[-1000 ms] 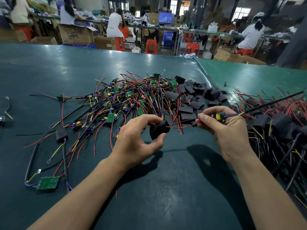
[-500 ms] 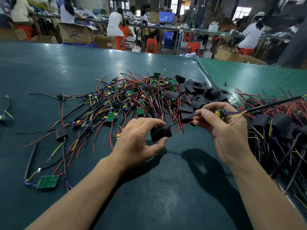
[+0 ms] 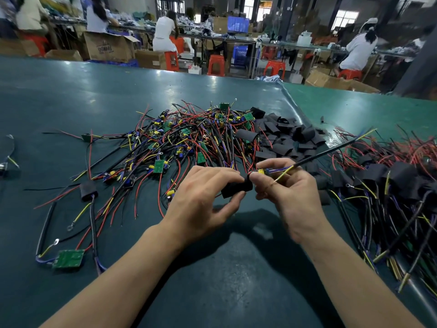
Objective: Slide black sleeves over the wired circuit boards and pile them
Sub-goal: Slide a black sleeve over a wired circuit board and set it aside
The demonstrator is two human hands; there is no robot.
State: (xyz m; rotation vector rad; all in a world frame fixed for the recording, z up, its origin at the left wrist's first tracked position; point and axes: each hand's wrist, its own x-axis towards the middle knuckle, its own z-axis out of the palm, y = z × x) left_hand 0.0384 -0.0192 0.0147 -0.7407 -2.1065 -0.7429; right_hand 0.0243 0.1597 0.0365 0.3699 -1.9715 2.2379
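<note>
Sleeve (image 3: pixel 234 189) pinched by left hand (image 3: pixel 201 200) above table (image 3: pixel 71 95), long axis left-right, open end toward right hand (image 3: pixel 287 190) | right hand grips wired board (image 3: pixel 261 171) at sleeve mouth, black cable (image 3: pixel 331 151) trailing up-right over finished pile (image 3: pixel 390 181)

The left hand (image 3: pixel 203 197) pinches a black sleeve (image 3: pixel 236 189) between thumb and fingers. The right hand (image 3: pixel 287 192) holds a wired circuit board (image 3: pixel 261 172) at the sleeve's open end, its black cable (image 3: pixel 331 151) trailing up to the right. Behind the hands on the green table (image 3: pixel 71 102) lie a tangle of bare boards (image 3: pixel 179 140), loose sleeves (image 3: pixel 286 136) and, at right, a sleeved pile (image 3: pixel 390 178).
</note>
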